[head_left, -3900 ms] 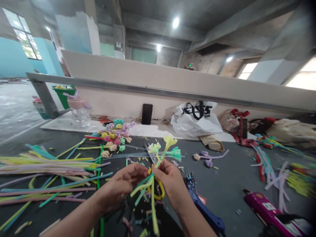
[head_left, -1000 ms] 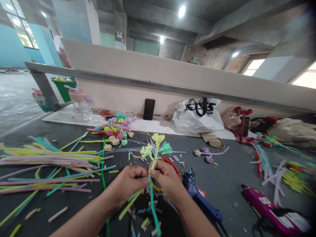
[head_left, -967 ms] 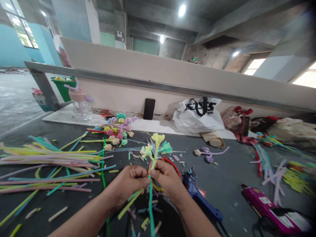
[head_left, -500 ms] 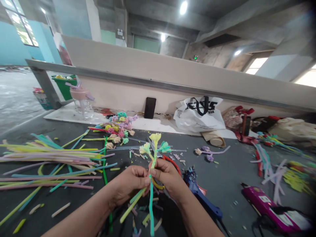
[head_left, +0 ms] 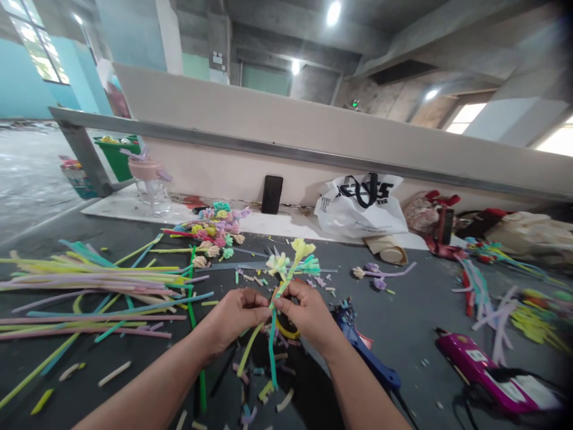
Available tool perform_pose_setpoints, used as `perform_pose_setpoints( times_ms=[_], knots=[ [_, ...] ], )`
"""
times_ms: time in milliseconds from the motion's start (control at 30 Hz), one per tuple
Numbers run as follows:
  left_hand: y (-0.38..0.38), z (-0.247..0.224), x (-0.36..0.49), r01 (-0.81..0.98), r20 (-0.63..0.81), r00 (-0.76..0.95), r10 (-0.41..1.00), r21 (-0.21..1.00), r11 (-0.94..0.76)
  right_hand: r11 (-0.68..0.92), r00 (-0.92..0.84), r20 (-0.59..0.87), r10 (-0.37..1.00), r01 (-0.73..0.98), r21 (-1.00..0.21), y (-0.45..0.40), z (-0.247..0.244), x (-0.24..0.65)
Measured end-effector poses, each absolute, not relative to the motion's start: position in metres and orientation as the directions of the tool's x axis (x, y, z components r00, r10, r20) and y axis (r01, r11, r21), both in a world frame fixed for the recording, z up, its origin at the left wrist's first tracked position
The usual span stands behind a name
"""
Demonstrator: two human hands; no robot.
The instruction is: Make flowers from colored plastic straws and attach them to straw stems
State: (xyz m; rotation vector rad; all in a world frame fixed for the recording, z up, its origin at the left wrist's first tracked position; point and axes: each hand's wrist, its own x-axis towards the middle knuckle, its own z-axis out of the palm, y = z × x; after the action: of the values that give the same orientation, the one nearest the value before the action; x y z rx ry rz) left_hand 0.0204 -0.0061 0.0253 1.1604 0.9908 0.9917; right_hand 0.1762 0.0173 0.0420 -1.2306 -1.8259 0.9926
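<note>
A small bunch of fuzzy-stem flowers (head_left: 301,251), with yellow, pale cream and teal heads, stands upright between my hands above the dark table. My left hand (head_left: 242,316) pinches the stems from the left, where they cross. From the right, my right hand (head_left: 304,307) closes thumb and fingers round the stems just below the heads. A teal stem (head_left: 272,352) and a yellow-green stem (head_left: 248,353) hang below my fingers. Behind my right hand, scissors with red and yellow handles (head_left: 286,328) are partly hidden.
Loose coloured stems (head_left: 107,280) cover the left side. Finished flowers (head_left: 215,230) lie behind them. A blue glue gun (head_left: 367,352) and a magenta tool (head_left: 478,364) lie right. A phone (head_left: 272,194) and a white bag (head_left: 362,206) stand at the back; cut bits lie scattered.
The flower bunch has tilted, its heads shifting right and its hanging stem ends rising. Both hands have moved up slightly, still closed on the stems.
</note>
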Motion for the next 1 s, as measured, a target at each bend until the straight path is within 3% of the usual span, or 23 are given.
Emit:
perform_pose_setpoints(
  times_ms=[133, 367, 467, 567, 733, 867, 1000],
  knots=[
    [-0.005, 0.022, 0.019, -0.028, -0.078, 0.233, 0.969, 0.996, 0.087, 0.273, -0.320, 0.138, 0.937, 0.425, -0.863, 0.018, 0.045, 0.176],
    [-0.005, 0.010, 0.021, 0.222, 0.078, 0.139, 0.987, 0.969, -0.108, 0.349, -0.300, 0.214, 0.930, 0.527, -0.775, 0.019, 0.042, 0.174],
    [-0.013, 0.013, 0.026, 0.401, 0.275, 0.068, 0.959, 0.873, -0.279, 0.370, -0.248, 0.275, 0.929, 0.563, -0.739, 0.019, 0.041, 0.174],
    [-0.020, 0.012, 0.030, 0.547, 0.464, 0.144, 0.874, 0.699, -0.461, 0.344, -0.202, 0.279, 0.939, 0.575, -0.742, 0.018, 0.042, 0.175],
    [-0.022, 0.006, 0.029, 0.720, 0.558, 0.220, 0.800, 0.460, -0.520, 0.211, -0.145, 0.162, 0.976, 0.456, -0.864, 0.014, 0.040, 0.171],
    [-0.022, 0.008, 0.026, 0.754, 0.599, 0.207, 0.774, 0.406, -0.516, 0.117, -0.162, 0.065, 0.985, 0.335, -0.935, 0.012, 0.033, 0.166],
    [-0.023, 0.010, 0.023, 0.696, 0.615, 0.193, 0.764, 0.463, -0.549, 0.139, -0.120, 0.103, 0.987, 0.344, -0.929, 0.015, 0.025, 0.166]
  ],
)
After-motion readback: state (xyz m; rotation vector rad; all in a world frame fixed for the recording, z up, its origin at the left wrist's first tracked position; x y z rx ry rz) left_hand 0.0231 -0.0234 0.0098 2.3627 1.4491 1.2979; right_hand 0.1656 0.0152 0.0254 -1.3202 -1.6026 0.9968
